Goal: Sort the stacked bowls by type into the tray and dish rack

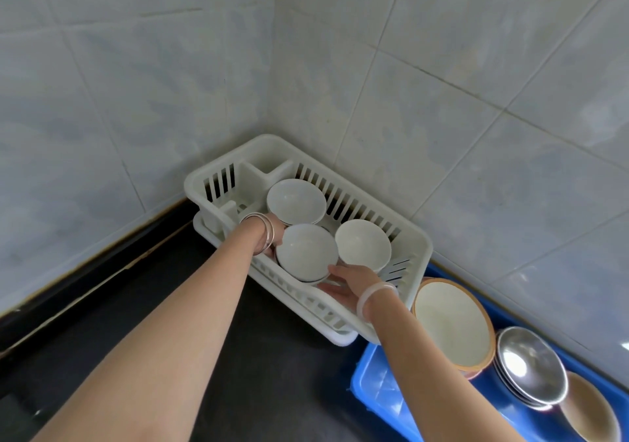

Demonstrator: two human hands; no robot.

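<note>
A white plastic dish rack [413,242] stands in the tiled corner on the dark counter. Inside it are three small stacks of white bowls: one at the back [295,200], one at the right [363,244] and one at the front [305,251]. My left hand [272,237] grips the left side of the front stack, mostly hidden behind it. My right hand [347,283] holds the same stack at its lower right edge. To the right, a blue tray [374,378] carries an orange-rimmed bowl [451,322], a stack of steel bowls [529,365] and a tan bowl [590,409].
Tiled walls close in behind and to the right of the rack. The dark counter [211,356] stretches to the left and front. The rack has a divided cutlery compartment [250,177] at its far left end.
</note>
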